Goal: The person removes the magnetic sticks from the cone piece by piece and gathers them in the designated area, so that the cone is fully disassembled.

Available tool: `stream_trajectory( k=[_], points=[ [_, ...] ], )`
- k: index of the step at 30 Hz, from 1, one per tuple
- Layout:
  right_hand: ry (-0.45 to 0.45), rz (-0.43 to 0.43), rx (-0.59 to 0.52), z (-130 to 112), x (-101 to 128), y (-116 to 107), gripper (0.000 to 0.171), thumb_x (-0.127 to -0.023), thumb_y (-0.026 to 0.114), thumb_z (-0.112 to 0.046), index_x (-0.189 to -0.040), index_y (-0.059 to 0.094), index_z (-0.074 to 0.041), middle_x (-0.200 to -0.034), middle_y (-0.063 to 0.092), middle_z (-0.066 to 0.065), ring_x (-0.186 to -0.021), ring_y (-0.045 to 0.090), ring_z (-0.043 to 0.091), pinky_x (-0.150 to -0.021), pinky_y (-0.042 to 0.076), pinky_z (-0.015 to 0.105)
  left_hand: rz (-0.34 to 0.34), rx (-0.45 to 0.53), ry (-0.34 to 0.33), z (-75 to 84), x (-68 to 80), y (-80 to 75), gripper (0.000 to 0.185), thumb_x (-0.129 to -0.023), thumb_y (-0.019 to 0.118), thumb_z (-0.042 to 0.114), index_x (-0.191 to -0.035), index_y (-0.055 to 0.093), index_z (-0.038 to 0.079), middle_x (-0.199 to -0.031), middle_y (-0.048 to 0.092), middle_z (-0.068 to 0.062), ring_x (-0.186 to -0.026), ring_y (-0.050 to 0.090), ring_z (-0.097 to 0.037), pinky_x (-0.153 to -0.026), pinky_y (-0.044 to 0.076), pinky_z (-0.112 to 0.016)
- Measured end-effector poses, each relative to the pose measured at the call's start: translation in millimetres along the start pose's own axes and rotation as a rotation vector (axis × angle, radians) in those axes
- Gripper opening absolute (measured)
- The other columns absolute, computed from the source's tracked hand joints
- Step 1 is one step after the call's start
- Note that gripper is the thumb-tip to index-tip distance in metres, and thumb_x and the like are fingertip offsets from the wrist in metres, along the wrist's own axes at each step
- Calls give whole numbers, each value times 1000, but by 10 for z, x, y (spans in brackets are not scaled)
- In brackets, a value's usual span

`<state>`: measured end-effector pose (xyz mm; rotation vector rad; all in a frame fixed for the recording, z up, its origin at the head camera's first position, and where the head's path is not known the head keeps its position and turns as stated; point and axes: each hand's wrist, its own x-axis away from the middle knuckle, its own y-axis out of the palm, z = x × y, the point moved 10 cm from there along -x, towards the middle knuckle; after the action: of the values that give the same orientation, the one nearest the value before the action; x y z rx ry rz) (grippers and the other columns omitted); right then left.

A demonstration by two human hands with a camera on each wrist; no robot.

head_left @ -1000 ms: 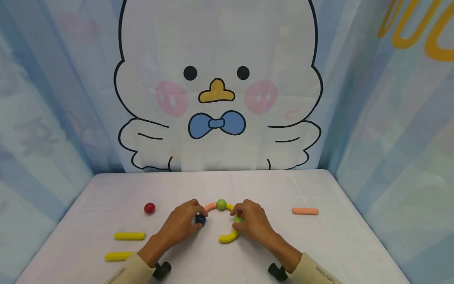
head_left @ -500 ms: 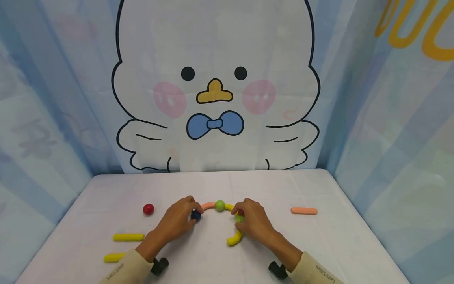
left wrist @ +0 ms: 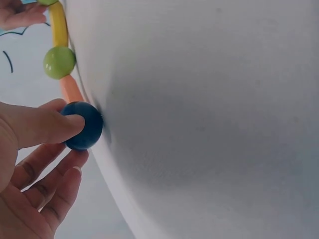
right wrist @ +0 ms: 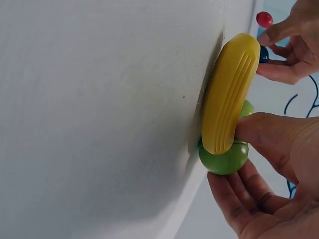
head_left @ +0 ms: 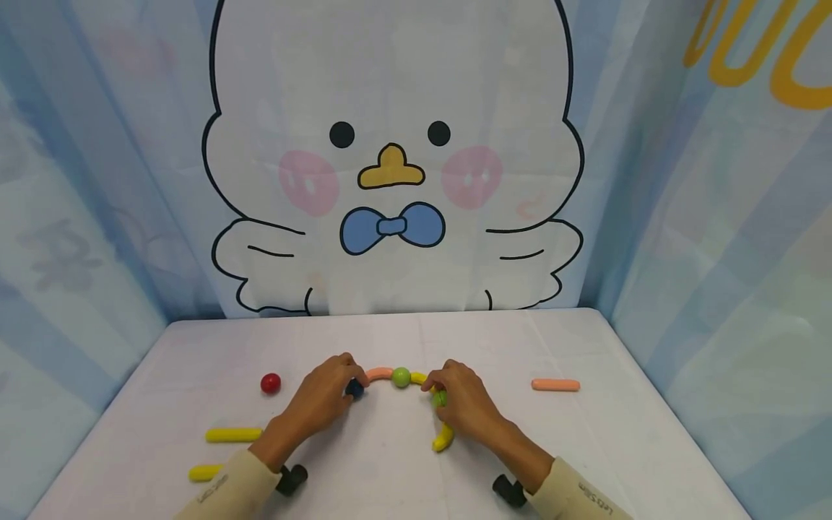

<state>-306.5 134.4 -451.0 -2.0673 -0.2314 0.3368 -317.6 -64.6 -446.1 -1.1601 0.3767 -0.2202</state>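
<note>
Blue ball (left wrist: 90, 132) in the fingers of the left hand (head_left: 325, 393): smooth, glossy. Green ball (right wrist: 225, 163) in the fingers of the right hand (head_left: 466, 401): glossy, plastic-looking. Yellow piece (right wrist: 232, 94) beside them: satin, grooved. Beneath, I see a matt table cover (head_left: 383, 462); beyond, a fabric backdrop (head_left: 640, 202).

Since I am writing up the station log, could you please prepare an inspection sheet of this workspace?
Surface: white-covered table, faintly creased.
Job's things: blue ball, curved orange piece, far green ball, far yellow piece, near green ball and near yellow piece, in an open arc.
Clutter: red ball, far yellow stick and near yellow stick on the left; orange stick on the right.
Hands: left hand pinches the blue ball; right hand pinches the near green ball.
Cables: nothing seen.
Surroundings: cartoon backdrop behind, blue patterned curtains at both sides.
</note>
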Motion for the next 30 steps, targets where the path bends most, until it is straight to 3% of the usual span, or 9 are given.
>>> stream_trajectory(
  k=[19, 26, 30],
  points=[
    [-86, -42, -44, 59, -38, 4, 39, -80, 88, 7, -110, 81, -17, -102, 64, -2, -99, 59, 15, -91, 54, 39, 53, -49, 50, -30, -5, -50, 26, -86, 85, -4, -105, 81, 14, -107, 69, 0, -102, 64, -19, -99, 60, -41],
    [-16, 20, -90, 163, 13, -51, 38, -79, 92, -3, -112, 80, -18, -102, 64, -3, -98, 62, 14, -88, 57, 33, 68, -64, 59, 35, -5, -73, 26, -86, 86, 1, -106, 80, 16, -109, 70, -1, -103, 63, -20, -98, 59, -41],
    [37, 71, -108, 231, 66, -116, 40, -78, 94, -7, -114, 80, -20, -100, 64, -4, -97, 63, 15, -88, 58, 33, 94, -24, 71, 125, -10, -98, 29, -84, 90, 5, -110, 81, 15, -111, 71, 1, -105, 63, -18, -98, 59, -40]
  ],
)
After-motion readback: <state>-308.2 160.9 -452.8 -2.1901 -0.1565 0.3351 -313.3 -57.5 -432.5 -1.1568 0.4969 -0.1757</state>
